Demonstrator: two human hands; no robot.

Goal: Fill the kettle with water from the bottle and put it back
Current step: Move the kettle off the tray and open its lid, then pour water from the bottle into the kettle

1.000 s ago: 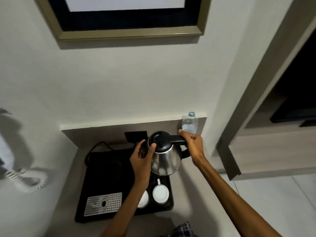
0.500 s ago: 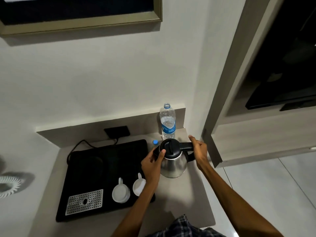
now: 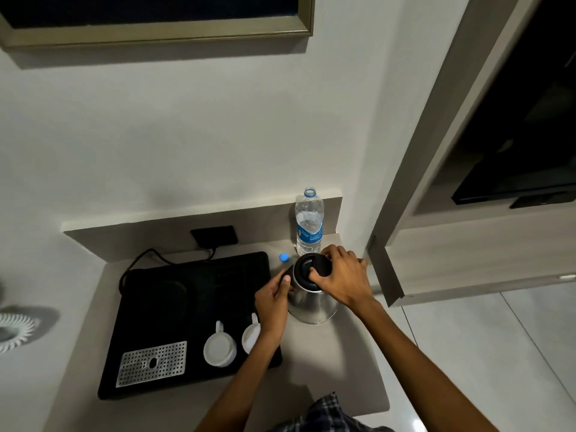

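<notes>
The kettle, a steel body with a black lid, stands upright on the grey tabletop, directly between the two hands and just right of the black tray. The right hand lies over the top of the kettle, its fingers curled down onto the black lid and handle area; the handle itself is hidden beneath the hand. The left hand is pressed against the left side of the kettle, near the spout, thumb and fingers bent round the upper wall. Both hands are thus closed on the kettle, one to each side. The water bottle stands upright just beyond the right hand, against the back ledge, uncapped and roughly part full. Its blue cap lies on the tabletop beyond the left hand, just beside the kettle. On the tray, near the left forearm, two white cups sit side by side; the nearer one is partly covered by the forearm. A perforated metal grille occupies the tray corner well to the left of the hands. A black cord runs from the tray toward a dark wall socket.
</notes>
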